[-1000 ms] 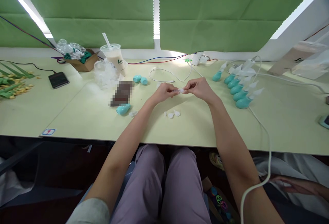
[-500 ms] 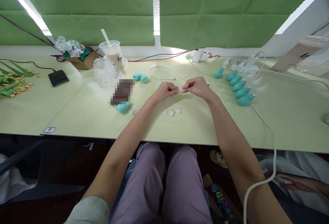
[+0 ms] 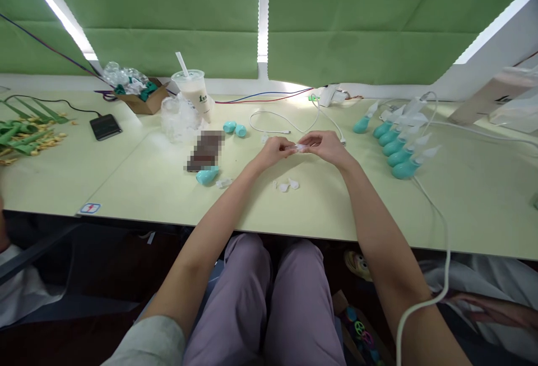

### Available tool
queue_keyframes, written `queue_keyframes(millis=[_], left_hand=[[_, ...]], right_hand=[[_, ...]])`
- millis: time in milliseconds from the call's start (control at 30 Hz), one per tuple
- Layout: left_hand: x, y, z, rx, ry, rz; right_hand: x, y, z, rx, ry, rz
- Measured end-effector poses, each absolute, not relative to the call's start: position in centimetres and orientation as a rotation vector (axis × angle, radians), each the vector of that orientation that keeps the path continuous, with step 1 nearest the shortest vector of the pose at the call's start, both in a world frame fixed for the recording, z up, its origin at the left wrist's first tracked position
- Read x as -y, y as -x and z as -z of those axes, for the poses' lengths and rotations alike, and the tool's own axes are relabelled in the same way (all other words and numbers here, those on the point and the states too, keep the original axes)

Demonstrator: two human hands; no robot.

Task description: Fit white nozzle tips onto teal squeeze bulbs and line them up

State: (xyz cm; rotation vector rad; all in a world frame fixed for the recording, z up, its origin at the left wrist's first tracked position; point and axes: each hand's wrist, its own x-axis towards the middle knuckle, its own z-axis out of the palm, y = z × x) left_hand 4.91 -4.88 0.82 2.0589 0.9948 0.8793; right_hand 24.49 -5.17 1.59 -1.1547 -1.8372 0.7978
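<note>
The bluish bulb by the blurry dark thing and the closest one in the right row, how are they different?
The row bulb has a white tip; the left bulb shows none. The row bulb neighbours other tipped bulbs; the left bulb lies beside small white pieces. Both are bluish and rounded.

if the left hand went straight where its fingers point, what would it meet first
Beyond the small white piece it pinches, most likely the right hand; exact depth is unclear.
</note>
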Motion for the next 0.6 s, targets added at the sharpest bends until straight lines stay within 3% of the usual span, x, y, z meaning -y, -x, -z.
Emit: queue_keyframes(millis=[333,600], left_hand=[[3.9,-4.4,-0.4,-0.943,-1.82,-0.843],[4.2,-3.4,-1.4,-0.942,-1.862,-0.803]], right_hand=[[5.6,-23.5,-1.5,1.928,1.138,-0.709],[5.1,-23.5,-1.1,1.801,1.066,-0.84]])
